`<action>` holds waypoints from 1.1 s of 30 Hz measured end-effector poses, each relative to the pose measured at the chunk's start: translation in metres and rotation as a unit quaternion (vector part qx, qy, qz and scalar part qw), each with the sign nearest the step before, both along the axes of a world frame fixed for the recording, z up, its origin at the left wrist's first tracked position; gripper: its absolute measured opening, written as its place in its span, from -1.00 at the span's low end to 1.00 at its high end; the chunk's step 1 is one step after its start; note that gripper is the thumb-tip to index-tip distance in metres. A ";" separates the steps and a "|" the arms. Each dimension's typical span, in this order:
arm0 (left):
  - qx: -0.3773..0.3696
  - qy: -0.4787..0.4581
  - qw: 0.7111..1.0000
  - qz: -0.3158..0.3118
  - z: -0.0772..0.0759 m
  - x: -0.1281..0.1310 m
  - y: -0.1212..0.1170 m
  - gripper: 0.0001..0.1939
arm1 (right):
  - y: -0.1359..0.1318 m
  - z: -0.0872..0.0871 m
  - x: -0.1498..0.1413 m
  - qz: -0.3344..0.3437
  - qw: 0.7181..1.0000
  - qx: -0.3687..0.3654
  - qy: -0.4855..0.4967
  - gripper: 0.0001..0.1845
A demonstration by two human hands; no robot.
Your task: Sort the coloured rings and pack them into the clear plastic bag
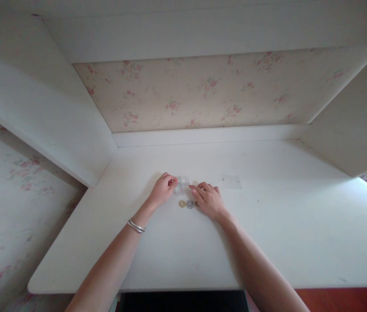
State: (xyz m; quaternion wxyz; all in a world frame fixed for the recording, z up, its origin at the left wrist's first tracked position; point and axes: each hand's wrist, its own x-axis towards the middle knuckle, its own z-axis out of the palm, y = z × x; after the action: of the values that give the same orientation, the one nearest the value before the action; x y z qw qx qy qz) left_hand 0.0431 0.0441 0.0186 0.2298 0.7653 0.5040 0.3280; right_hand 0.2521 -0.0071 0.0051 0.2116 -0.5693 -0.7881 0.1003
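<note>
A small clear plastic box [182, 184] sits on the white desk [268, 225] between my hands. My left hand [163, 189] is closed, its fingertips pinched against the box's left side. My right hand [208, 199] lies on the desk with fingers stretched out, the index tip touching the box's right side. Just in front of the box lie a gold coin [182, 203] and a silver coin [190, 204]; a third, darker one [197, 203] is partly hidden under my right hand. A silver bracelet [135, 225] circles my left wrist.
A flat clear square piece, perhaps a lid [231, 181], lies on the desk to the right of my hands. White side panels and a floral-papered back wall [203, 95] enclose the desk. The desk's front edge runs near the bottom of the view.
</note>
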 end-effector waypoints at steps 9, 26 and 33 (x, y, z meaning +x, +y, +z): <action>-0.014 -0.028 0.998 0.052 -0.013 0.000 -0.019 -0.75 | 0.000 -0.002 0.002 -0.013 0.999 0.005 0.032 -0.60; -0.096 -0.052 0.994 0.007 -0.019 0.007 -0.038 -0.68 | 0.001 -0.007 0.004 -0.051 0.995 0.037 0.083 -0.47; -0.108 -0.068 0.992 0.004 -0.020 0.007 -0.039 -0.68 | 0.001 -0.009 0.003 -0.054 0.993 0.040 0.098 -0.50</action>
State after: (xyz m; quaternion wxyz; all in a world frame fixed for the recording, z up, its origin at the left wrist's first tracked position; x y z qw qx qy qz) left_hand 0.0499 0.0047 -0.0017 0.3435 0.7099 0.5226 0.3239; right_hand 0.2551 -0.0064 -0.0041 0.3156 -0.5899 -0.7347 0.1124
